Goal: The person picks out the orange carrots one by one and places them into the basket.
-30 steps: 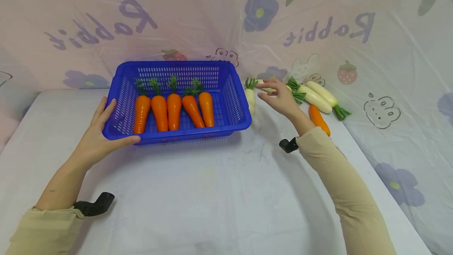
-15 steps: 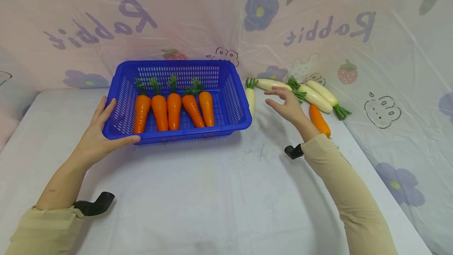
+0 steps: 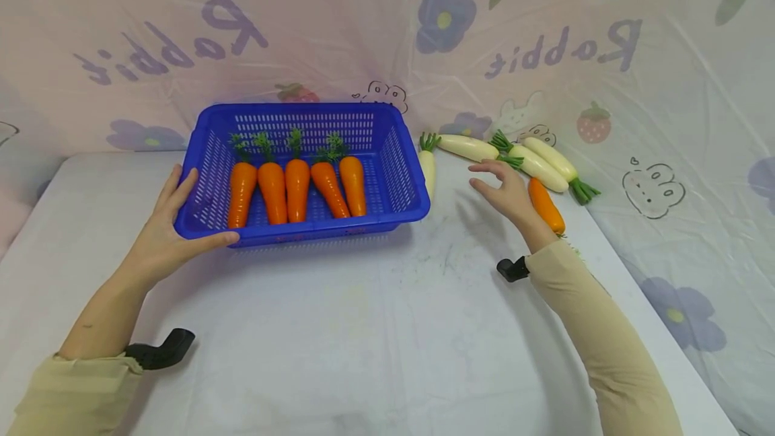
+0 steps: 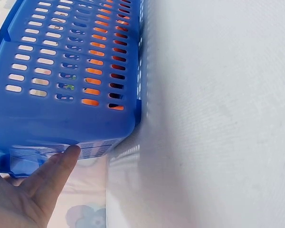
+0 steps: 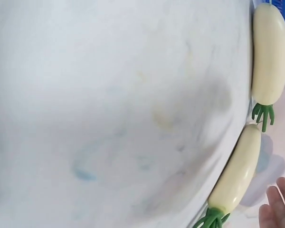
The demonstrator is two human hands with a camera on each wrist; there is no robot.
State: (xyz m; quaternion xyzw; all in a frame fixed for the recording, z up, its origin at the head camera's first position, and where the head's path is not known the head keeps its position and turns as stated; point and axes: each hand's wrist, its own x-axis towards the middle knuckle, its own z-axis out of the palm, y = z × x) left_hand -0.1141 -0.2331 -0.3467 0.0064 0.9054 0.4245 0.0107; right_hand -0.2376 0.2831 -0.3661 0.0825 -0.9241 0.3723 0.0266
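The blue plastic basket [image 3: 327, 226] holds several orange carrots [image 3: 299, 190] with green tops, laid side by side. My left hand [image 3: 160, 237] rests at its near left corner, thumb along the front rim and straight fingers [image 4: 61, 171] against the side wall. Over the table to the right, my right hand [image 3: 508, 194] is held in the air with nothing in it, thumb and fingers apart. Nearest to it are a white radish [image 3: 469, 147] lying crosswise and a loose orange carrot [image 3: 546, 207], partly behind the wrist. Another white radish [image 3: 427, 170] lies beside the basket.
Two more white radishes, one in front [image 3: 541, 168] and one behind [image 3: 552, 157], lie at the table's back right edge. A printed plastic curtain [image 3: 339, 32] rises behind the white table [image 3: 339, 328].
My right hand has moved from above the crosswise radish rightward and toward me, uncovering that radish. The left hand and the basket have stayed in place.
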